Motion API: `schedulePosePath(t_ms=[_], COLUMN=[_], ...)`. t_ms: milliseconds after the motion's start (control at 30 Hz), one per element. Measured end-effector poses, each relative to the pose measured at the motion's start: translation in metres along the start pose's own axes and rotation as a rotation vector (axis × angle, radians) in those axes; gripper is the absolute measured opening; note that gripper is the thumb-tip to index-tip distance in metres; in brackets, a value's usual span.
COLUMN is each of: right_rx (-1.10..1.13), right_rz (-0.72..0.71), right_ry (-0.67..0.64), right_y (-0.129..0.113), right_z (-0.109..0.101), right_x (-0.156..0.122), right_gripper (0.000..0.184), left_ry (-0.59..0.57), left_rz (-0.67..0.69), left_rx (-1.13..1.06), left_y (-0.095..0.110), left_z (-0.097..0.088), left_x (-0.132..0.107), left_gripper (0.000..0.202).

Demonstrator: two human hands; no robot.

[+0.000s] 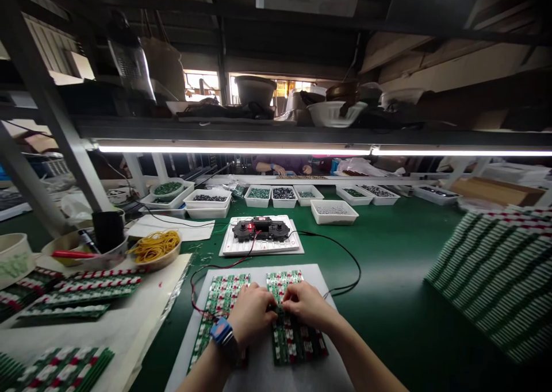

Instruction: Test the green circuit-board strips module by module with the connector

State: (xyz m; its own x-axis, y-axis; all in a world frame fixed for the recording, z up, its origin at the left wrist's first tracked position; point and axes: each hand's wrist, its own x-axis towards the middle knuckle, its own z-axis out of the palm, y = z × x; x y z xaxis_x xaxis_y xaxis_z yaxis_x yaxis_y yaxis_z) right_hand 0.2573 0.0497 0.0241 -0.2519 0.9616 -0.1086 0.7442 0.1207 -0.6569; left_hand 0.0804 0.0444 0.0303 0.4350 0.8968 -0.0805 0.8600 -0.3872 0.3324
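Two green circuit board panels with red and white parts lie side by side on a pale sheet [261,375]. My left hand [252,311], with a blue wrist strap [222,330], reaches between the left panel [226,288] and the right panel [291,346]. Its fingers are curled together at the right panel's left edge. Over the middle of that same panel, my right hand [308,306] has thumb and fingers pinched close to the left fingertips. Whatever either pinch holds is too small or hidden to make out.
Ahead sits a black device [261,229] with red lights and trailing wires, on a white foam tray [224,248]. White bins of small parts [334,212] line the back. Stacked boards [487,277] rise at right; a bowl of yellow rubber bands [157,247] stands left. A co-worker's hands show beyond.
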Motion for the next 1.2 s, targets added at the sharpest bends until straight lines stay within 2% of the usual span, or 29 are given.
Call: schedulePosePath(t_ms=[200,400,833,1200], right_rx=[-0.141,-0.133,-0.114,-0.15], right_rz=[0.05,0.028,-0.025,-0.036], right_ry=[0.087,0.059,0.014,0.009], right_y=[-0.012,-0.009,-0.004,-0.002], right_z=[0.003,0.001,-0.007,-0.005], right_x=[-0.002,-0.002,-0.004,-0.003], right_gripper=[0.013,0.017,0.009,0.015], left_ry=[0.009,-0.001,-0.035,-0.04], left_rz=[-0.014,-0.03,-0.035,-0.037], left_rx=[0.011,0.011,0.055,0.092], left_y=[0.002,0.002,0.003,0.008], left_z=[0.001,0.001,0.002,-0.001], left_x=[-0.001,-0.001,-0.002,-0.006], left_gripper=[0.017,0.018,0.021,0.022])
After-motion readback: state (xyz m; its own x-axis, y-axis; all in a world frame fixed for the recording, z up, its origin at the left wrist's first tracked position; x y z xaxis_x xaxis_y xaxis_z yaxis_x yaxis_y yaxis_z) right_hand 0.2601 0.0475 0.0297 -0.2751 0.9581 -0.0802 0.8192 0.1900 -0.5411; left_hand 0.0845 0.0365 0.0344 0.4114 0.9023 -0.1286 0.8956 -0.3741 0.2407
